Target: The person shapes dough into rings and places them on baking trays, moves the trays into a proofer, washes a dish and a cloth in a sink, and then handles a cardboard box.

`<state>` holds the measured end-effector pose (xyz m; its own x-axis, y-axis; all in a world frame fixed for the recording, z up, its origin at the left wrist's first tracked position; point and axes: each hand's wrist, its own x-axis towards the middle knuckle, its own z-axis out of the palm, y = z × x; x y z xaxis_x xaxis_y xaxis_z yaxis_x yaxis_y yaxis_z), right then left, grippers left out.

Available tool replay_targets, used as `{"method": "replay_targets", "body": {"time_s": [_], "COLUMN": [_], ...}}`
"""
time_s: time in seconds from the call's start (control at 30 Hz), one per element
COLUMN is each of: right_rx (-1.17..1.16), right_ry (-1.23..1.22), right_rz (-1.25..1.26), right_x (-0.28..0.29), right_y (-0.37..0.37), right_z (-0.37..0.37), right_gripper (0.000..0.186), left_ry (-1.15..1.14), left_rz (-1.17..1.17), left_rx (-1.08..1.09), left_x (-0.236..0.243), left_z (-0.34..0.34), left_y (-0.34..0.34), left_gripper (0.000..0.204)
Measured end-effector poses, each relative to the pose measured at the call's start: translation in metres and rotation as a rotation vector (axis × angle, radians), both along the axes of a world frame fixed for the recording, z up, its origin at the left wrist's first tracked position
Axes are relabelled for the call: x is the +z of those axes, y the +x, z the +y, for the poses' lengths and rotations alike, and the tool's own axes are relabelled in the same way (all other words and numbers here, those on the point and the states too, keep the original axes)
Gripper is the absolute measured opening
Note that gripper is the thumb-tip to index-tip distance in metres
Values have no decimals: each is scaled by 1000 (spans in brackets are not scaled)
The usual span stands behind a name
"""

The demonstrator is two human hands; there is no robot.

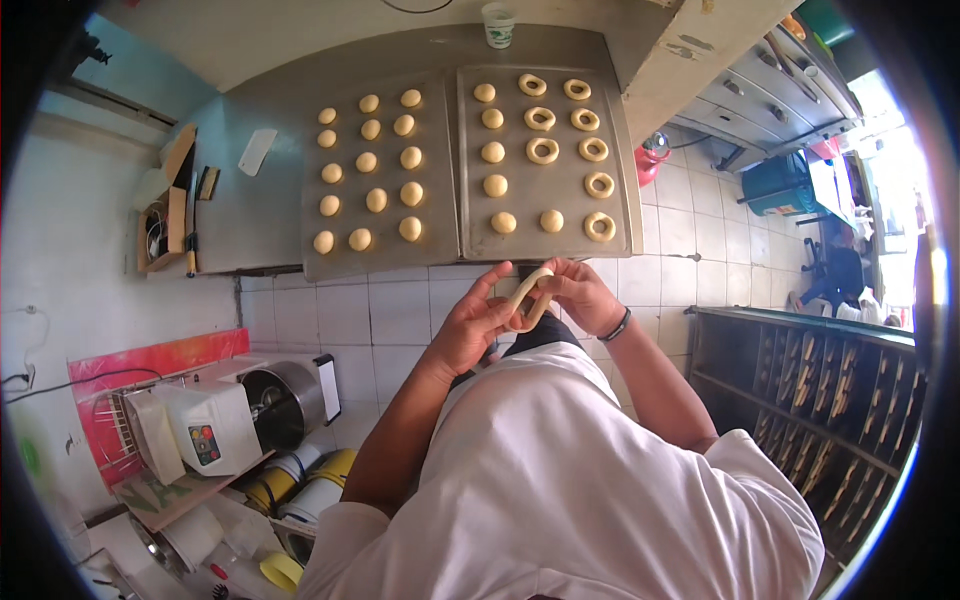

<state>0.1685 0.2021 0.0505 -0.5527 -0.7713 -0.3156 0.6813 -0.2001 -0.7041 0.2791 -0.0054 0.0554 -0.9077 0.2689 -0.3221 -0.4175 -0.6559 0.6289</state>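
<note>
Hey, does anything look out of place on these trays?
Nothing looks spilled, but the right tray has a gap in its middle column, between the lowest dough ring and the dough ball below, breaking the rows. The left hand and right hand hold another ring.

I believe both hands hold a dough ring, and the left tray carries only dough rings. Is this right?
Not quite: the head view shows dough balls on the left tray, not rings. The left hand and right hand do hold a dough ring.
</note>
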Motion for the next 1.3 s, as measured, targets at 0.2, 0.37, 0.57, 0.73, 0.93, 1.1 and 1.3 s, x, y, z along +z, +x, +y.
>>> {"method": "replay_targets", "body": {"time_s": [0.2,0.37,0.57,0.73,0.93,1.1,1.3], "right_rx": [484,-74,-54,-71,94,-35,-156], "right_ry": [529,453,768,928,861,628,386], "right_rz": [379,355,703,869,785,442,443], "right_x": [14,13,-12,-18,-14,-12,18], "right_y": [-46,-105,-160,-156,-152,-123,-79], "right_z": [7,7,-2,29,56,58,24], "right_gripper": [25,24,36,39,32,37,33], "left_ry": [6,-561,-1044,-1474,-1627,-848,-510], "left_rz": [-113,90,173,107,294,-99,31], "left_rx": [116,253,212,75,-100,-185,102], "left_x": [0,12,-28,-50,-52,-40,12], "left_z": [5,38,41,41,65,58,46], "left_y": [-75,-146,-207,-190,-183,-181,-141], "left_gripper": [73,60,45,36,22,22,35]}}
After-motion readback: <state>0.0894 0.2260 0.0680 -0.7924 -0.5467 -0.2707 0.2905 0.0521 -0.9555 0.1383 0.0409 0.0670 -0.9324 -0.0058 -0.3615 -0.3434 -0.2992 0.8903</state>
